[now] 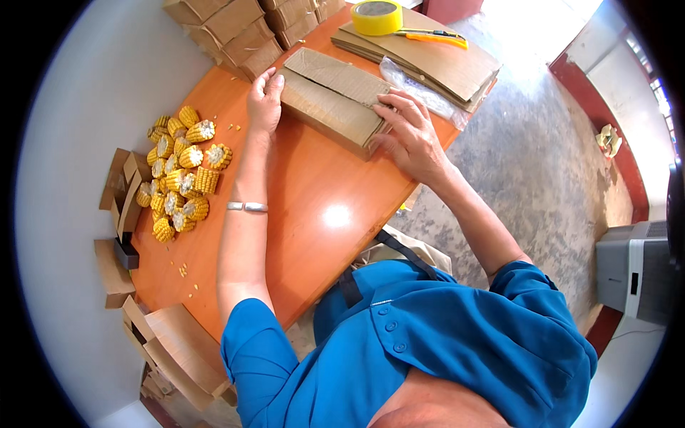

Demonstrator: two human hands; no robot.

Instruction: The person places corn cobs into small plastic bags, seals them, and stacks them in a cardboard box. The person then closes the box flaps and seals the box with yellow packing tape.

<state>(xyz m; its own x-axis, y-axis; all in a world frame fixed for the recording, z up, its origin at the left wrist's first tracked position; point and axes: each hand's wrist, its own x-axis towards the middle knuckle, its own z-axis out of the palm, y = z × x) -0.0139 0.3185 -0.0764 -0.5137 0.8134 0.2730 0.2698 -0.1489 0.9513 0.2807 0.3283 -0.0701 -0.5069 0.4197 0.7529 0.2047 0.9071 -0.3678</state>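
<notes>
A cardboard box (334, 101) with its two long top flaps folded down lies on the orange wooden table (321, 224). At its left end is my left hand (266, 101), thumb and fingers against the end wall. My right hand (409, 131) rests at the opposite end, fingers over the top edge and thumb by the near corner. Between them the two hands hold the box. Pieces of corn on the cob (179, 171) are heaped left of my left forearm. Beyond the box, a yellow tape roll (377, 17) and an orange utility knife (436, 38) lie on stacked flat cardboard (423, 59).
Cardboard boxes (241, 32) are stacked at the table's far left. Clear plastic wrap (420, 91) lies beside the flat cardboard. Open cartons (182, 348) stand along the left edge, and loose kernels (183, 270) are scattered nearby. A grey appliance (631, 267) stands at the right.
</notes>
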